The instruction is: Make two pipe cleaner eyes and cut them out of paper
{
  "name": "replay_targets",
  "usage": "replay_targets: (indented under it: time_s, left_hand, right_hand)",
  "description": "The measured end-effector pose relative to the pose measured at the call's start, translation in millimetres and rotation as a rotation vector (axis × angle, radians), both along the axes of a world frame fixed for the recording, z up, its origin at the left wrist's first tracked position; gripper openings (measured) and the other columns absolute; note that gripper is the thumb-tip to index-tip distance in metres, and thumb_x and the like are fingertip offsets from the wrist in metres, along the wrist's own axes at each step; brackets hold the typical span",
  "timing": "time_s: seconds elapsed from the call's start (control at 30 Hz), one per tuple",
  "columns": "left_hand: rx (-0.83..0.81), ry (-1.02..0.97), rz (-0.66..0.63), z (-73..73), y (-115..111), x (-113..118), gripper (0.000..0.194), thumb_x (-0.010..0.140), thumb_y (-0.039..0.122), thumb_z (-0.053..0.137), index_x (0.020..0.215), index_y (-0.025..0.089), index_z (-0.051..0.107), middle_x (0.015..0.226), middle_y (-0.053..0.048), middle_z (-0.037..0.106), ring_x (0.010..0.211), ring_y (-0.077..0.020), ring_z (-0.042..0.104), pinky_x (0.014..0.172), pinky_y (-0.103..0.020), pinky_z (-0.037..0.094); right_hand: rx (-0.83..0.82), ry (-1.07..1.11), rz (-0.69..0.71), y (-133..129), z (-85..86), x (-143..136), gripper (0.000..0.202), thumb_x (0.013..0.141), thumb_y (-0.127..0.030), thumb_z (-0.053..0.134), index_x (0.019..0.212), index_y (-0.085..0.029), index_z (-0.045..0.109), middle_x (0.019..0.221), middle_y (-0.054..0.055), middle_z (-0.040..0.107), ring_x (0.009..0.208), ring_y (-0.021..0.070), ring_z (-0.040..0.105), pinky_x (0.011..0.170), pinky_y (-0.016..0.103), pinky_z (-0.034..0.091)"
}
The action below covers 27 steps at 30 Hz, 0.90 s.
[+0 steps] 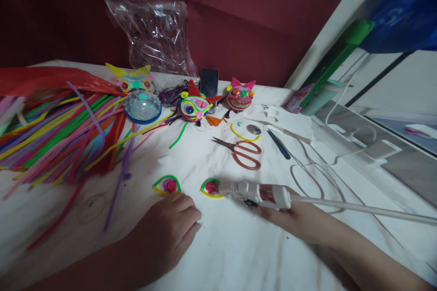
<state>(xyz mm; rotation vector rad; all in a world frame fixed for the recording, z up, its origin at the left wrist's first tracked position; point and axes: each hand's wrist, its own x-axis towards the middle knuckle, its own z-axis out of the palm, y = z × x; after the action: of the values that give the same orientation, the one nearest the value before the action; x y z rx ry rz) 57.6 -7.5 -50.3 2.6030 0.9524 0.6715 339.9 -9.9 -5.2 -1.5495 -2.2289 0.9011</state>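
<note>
My right hand (pixel 290 213) is wrapped round a white hot glue gun (pixel 261 194). A glue stick (pixel 344 206) juts from its back. Its nozzle is over the red middle of an eye shape (pixel 212 188) edged in green and yellow pipe cleaner. My left hand (pixel 172 225), fingers curled, is at the lower edge of a matching pipe-cleaner eye (pixel 168 185) with a red and purple centre. Its fingertips touch that eye; their undersides are hidden. Both eyes lie flat on the white marbled table (pixel 225 245).
Orange-handled scissors (pixel 244 152) and a dark blue craft knife (pixel 279 144) lie beyond the eyes. Pipe cleaners (pixel 64 132) spread at left, beside a clear dome (pixel 142 107). Decorated lion heads (pixel 195 104) and a phone (pixel 209 82) stand at the back. Cables (pixel 314 173) run at right.
</note>
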Motion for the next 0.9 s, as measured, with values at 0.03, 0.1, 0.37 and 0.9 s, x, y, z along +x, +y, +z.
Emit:
replay_targets:
  time_s: [0.03, 0.1, 0.37, 0.9]
  left_hand:
    - [-0.007, -0.003, 0.005, -1.2, -0.1, -0.2, 0.023, 0.091, 0.014, 0.041, 0.075, 0.019, 0.057, 0.075, -0.003, 0.057, 0.072, -0.0168, 0.052, 0.065, -0.03, 0.04]
    - [-0.023, -0.008, 0.009, -3.2, -0.2, -0.8, 0.023, 0.091, 0.014, 0.041, 0.076, 0.019, 0.057, 0.076, -0.003, 0.057, 0.073, -0.0172, 0.052, 0.065, -0.03, 0.039]
    - [-0.027, -0.009, -0.009, -4.5, 0.4, -1.4, 0.023, 0.092, 0.014, 0.039, 0.078, 0.018, 0.058, 0.076, -0.003, 0.056, 0.073, -0.0177, 0.052, 0.066, -0.031, 0.04]
    - [0.042, -0.018, 0.011, 3.6, 3.5, -1.1, 0.028, 0.091, 0.012, 0.039, 0.075, 0.017, 0.062, 0.069, -0.002, 0.058, 0.066, -0.0149, 0.054, 0.062, -0.027, 0.042]
  right_hand:
    - [-0.005, -0.003, 0.0, 0.1, -0.2, 0.9, 0.024, 0.084, -0.038, 0.052, 0.085, -0.02, 0.068, 0.08, 0.004, 0.071, 0.07, 0.0216, 0.064, 0.064, 0.03, 0.054]
    - [-0.016, -0.001, -0.016, 0.1, -0.9, 3.2, 0.026, 0.083, -0.04, 0.053, 0.087, -0.02, 0.069, 0.086, 0.006, 0.071, 0.075, 0.0234, 0.065, 0.068, 0.032, 0.055]
    - [-0.173, 0.173, -0.062, 3.0, -3.6, 9.0, 0.031, 0.082, -0.051, 0.057, 0.087, -0.022, 0.069, 0.085, 0.006, 0.07, 0.079, 0.0225, 0.065, 0.068, 0.031, 0.055]
    - [0.336, 0.333, -0.374, 13.5, -15.2, 22.7, 0.034, 0.087, -0.049, 0.052, 0.097, -0.018, 0.064, 0.078, 0.008, 0.067, 0.062, 0.0194, 0.061, 0.05, 0.027, 0.048]
